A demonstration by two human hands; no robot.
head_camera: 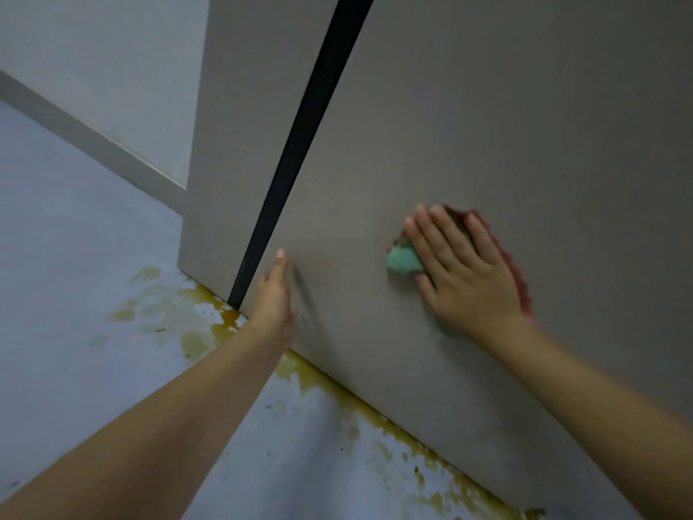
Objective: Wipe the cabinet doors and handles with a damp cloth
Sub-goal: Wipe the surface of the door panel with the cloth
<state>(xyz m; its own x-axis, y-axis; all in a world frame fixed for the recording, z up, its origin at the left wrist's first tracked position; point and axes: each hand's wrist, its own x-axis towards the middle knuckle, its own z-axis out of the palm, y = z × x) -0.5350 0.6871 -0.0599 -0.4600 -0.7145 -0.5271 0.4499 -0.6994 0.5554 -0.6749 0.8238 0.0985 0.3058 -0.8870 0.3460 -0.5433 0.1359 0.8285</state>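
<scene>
A tall grey cabinet door (506,125) fills the right of the view, reaching down to the floor. My right hand (463,270) lies flat on its lower part with straight fingers, pressing a cloth (403,260) against it; the cloth shows green at the left and red at the right of the hand. My left hand (275,294) rests edge-on with straight fingers against the same door, close to the black vertical strip (303,137) that runs along the door's left edge. A second grey panel (232,144) stands left of the strip.
The pale floor (75,257) has yellow-brown stains (210,317) along the cabinet's base, spreading left of the strip and running right under the door. A white wall with a grey skirting board (93,140) meets the cabinet at the left.
</scene>
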